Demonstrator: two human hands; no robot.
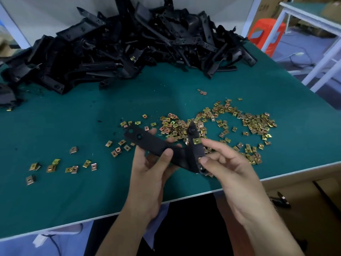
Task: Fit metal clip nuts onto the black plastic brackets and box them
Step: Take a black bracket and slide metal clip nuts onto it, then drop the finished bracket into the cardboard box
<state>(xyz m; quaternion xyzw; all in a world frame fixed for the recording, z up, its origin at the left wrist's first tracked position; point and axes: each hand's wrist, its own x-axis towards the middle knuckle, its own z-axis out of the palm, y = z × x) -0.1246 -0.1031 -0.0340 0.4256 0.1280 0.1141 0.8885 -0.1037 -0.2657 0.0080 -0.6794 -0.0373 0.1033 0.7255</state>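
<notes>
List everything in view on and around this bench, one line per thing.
held bracket: one, black, V-shaped, above the table's near edge
clip nut: one, brass-coloured, fitted on the held bracket's right arm
bracket pile: many, black, heaped along the table's far side
loose clip nuts: too many to count, brass-coloured, scattered mid-table, densest at right
table: one, green top, white edge
stool: one, red, beyond the far right corner
second table: one, white frame, far right
cardboard box: one, brown, below the table's right edge, a black part on or in it
left hand: grips the held bracket's left arm
right hand: pinches its right arm beside the clip nut
</notes>
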